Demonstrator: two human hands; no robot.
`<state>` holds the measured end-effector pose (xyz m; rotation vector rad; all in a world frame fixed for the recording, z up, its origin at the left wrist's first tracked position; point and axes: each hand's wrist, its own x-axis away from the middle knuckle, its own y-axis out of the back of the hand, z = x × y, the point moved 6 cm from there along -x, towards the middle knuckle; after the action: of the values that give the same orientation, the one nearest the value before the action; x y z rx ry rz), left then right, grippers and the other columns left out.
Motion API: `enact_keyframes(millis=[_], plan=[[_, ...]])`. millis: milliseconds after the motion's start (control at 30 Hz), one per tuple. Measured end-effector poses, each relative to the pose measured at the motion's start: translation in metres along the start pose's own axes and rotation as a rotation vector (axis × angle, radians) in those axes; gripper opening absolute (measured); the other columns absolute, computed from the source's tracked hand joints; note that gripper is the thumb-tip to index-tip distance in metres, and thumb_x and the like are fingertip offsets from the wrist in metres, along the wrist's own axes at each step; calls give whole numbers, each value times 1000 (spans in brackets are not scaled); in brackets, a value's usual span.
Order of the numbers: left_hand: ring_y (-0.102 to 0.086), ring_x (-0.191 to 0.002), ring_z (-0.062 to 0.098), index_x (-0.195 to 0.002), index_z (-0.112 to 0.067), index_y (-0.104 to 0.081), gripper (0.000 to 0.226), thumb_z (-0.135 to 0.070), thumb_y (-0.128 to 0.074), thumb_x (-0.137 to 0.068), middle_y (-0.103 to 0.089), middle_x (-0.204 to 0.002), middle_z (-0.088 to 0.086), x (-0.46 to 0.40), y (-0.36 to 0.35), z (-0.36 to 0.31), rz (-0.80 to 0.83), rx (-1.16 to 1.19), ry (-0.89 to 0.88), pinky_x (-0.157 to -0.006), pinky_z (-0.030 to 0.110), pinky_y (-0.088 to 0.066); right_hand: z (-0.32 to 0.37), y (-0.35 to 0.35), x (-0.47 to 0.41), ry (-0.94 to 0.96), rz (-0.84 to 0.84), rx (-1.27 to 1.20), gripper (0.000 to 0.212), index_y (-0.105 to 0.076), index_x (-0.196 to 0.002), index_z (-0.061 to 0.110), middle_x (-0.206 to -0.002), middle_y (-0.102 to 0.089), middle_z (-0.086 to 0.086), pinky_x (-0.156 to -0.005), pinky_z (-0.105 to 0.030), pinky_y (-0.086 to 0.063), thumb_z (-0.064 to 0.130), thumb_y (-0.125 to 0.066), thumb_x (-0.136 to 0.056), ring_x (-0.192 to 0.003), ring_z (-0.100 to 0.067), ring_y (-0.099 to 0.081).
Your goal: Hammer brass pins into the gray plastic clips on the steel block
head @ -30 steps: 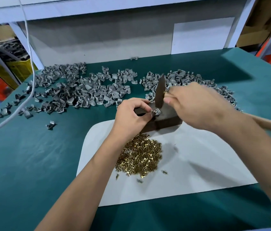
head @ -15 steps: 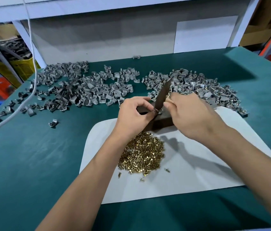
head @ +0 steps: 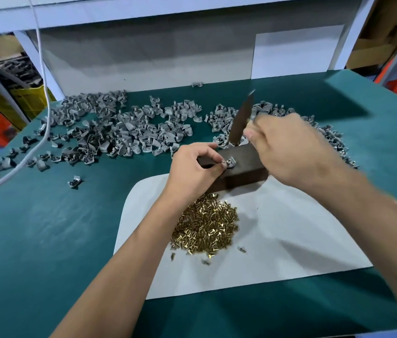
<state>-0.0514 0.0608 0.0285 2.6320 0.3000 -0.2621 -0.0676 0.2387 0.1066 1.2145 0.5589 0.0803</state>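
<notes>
**Now: clip pinched on the block, hammer raised**

Right now your left hand (head: 193, 170) pinches a small gray plastic clip (head: 231, 162) between thumb and fingertips, holding it down on the top face of the dark rectangular steel block (head: 243, 167). Whether a pin already sits in that clip is too small to tell.

Your right hand (head: 287, 152) is curled round the handle of a hammer with a dark, narrow metal head (head: 241, 118). The head is lifted clear of the block, tilted up and to the right, above and just beyond the clip. The hand is blurred.

The block lies on the far edge of a white paper sheet (head: 290, 240) spread over the green table cover (head: 46, 240). On the sheet, just near of the block and beside your left wrist, is a heap of small brass pins (head: 204, 225), with a few strays at its near edge.

Beyond the block, a wide scatter of loose gray plastic clips (head: 119, 130) runs across the far left of the table, and a second pile (head: 278, 113) lies far right, partly behind your right hand. A white cable (head: 44, 93) hangs down at the far left, crossing the clips there.
</notes>
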Motion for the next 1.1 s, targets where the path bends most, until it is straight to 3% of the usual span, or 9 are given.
enact_keyframes(millis=[67,200,267,367,500,633,800,967,1100], plan=[[-68,-108,5,-78,-14,-79,10,-6,-84,-80,-71,-119,0,0,1,1,-3,-9,-9,-103,29,-52,7,-4,8,9,-56,-56,25,-37,-84,24,-63,-43,2,-56,-36,-35,38,-39,-106,-56,-29,-42],[-68,-107,2,-80,-10,-79,8,-2,-82,-80,-72,-119,5,0,0,-2,16,2,-45,-98,20,-53,7,-23,11,26,219,45,27,-41,-84,28,-67,-41,6,-62,-36,-35,42,-39,-107,-67,-29,-46],[-65,-105,-5,-79,-14,-79,10,-5,-83,-81,-71,-122,3,0,1,-2,14,-8,-36,-96,13,-50,-1,-10,1,14,149,78,32,-40,-79,28,-69,-45,3,-60,-35,-35,46,-38,-106,-62,-26,-46],[-67,-109,1,-78,-16,-79,11,-7,-83,-80,-72,-121,2,-1,1,-1,7,-6,-39,-102,24,-51,3,1,5,43,-95,-48,30,-37,-80,27,-61,-39,6,-52,-33,-29,41,-39,-107,-50,-17,-38],[-68,-109,4,-78,-15,-78,13,-3,-83,-80,-72,-120,6,0,0,-1,18,25,-43,-101,30,-54,7,-30,7,58,248,24,31,-40,-79,25,-67,-40,8,-65,-36,-36,38,-39,-108,-72,-30,-49],[-66,-109,-2,-76,-19,-78,15,-5,-83,-80,-72,-119,3,0,0,-1,26,20,-42,-98,27,-54,-2,-15,3,130,230,15,37,-45,-75,23,-71,-52,5,-62,-37,-41,46,-44,-104,-71,-26,-55],[-66,-115,9,-75,-25,-78,18,-10,-79,-85,-71,-126,-4,-1,0,6,16,90,34,-107,43,-50,-15,-10,17,226,384,-258,34,-59,-72,19,-65,-59,11,-49,-23,-33,47,-68,-90,-55,-7,-49],[-67,-114,8,-71,-23,-78,22,-8,-77,-87,-72,-126,-6,1,2,7,21,211,87,-108,47,-49,-19,-30,31,278,435,-97,17,-69,-79,28,-64,-64,16,-54,-26,-42,42,-79,-77,-62,-4,-58],[-66,-115,6,-70,-25,-78,25,-7,-76,-87,-71,-126,-6,1,1,5,31,218,90,-111,46,-46,-27,-40,33,245,449,-82,24,-70,-83,31,-71,-66,15,-64,-31,-52,48,-82,-72,-71,-5,-61]])
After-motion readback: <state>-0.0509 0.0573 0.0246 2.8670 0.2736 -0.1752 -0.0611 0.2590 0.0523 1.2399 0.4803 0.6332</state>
